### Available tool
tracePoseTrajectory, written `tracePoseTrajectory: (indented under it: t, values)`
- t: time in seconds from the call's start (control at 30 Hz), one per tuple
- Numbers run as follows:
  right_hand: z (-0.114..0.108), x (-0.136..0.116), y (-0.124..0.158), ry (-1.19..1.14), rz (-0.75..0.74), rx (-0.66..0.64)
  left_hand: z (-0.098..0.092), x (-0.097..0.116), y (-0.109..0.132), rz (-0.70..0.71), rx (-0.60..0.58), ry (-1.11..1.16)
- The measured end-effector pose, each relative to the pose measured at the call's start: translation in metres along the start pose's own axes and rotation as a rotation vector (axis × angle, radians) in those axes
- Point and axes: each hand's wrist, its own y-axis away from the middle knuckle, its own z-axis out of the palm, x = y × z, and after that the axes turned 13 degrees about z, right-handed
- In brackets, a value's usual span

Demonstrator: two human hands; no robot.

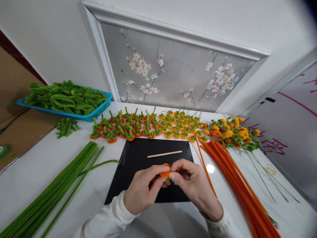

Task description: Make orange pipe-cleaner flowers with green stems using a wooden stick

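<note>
Single head-worn view. Stood over the near side of the white table [97, 183]; faced forward and down. Left hand [143, 188] and right hand [192, 185] lay close, at near centre. Wide field: reached the floral wall panel [175, 66] at the far side, the blue basket [94, 114] far left, the pink-lettered board [294, 114] right. Set tilted.
</note>
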Motion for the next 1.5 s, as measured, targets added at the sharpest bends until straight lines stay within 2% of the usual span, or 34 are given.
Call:
tracePoseTrajectory:
  t: [0.2,0.37,0.5,0.73,0.83,0.97,1.1,1.27,1.5]
  values:
    - [-0.003,0.001,-0.001,0.042,0.017,-0.006,0.002,0.0,0.001,-0.08,-0.017,0.117]
    - [-0.005,0.002,0.0,0.195,-0.007,0.063,0.001,0.001,0.002,-0.03,-0.028,0.072]
    - [-0.003,0.0,0.0,0.168,-0.002,0.052,0.0,0.002,0.001,-0.029,-0.025,0.073]
    - [-0.017,-0.007,0.004,0.251,-0.047,0.015,0.0,0.004,0.001,-0.171,0.035,0.163]
    - [-0.023,-0.007,0.002,0.281,-0.092,0.002,0.0,0.003,0.001,-0.184,0.059,0.148]
    - [-0.023,-0.005,0.0,0.315,-0.168,-0.057,-0.002,0.003,-0.001,-0.153,-0.006,0.093]
    - [-0.019,-0.003,-0.002,0.343,-0.215,-0.004,-0.003,0.003,-0.002,-0.111,-0.082,0.102]
    - [-0.014,-0.001,-0.002,0.402,-0.269,0.07,-0.003,0.002,-0.001,-0.092,-0.097,0.097]
    - [-0.014,-0.001,-0.002,0.423,-0.282,0.066,-0.004,0.002,0.002,-0.094,-0.126,0.007]
